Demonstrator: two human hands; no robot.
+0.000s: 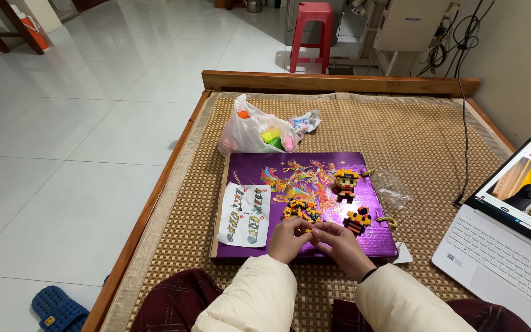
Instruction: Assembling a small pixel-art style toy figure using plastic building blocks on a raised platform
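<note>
My left hand [288,240] and my right hand [340,245] meet at the near edge of a purple board [265,165] with a colourful pattern. Their fingertips pinch a tiny piece between them, too small to name. Just beyond the fingers lies a heap of small orange, yellow and black bricks [300,210]. A finished brick figure [345,184] lies flat further back on the board, and a partly built orange-and-black piece [357,220] lies by my right hand. A white instruction sheet [245,214] covers the board's left part.
A white plastic bag [255,133] of coloured items sits behind the board. A clear empty bag [393,188] lies at the right. An open white laptop [506,240] stands at the far right, a black cable [464,135] running to it. The woven mat [401,132] has a wooden frame.
</note>
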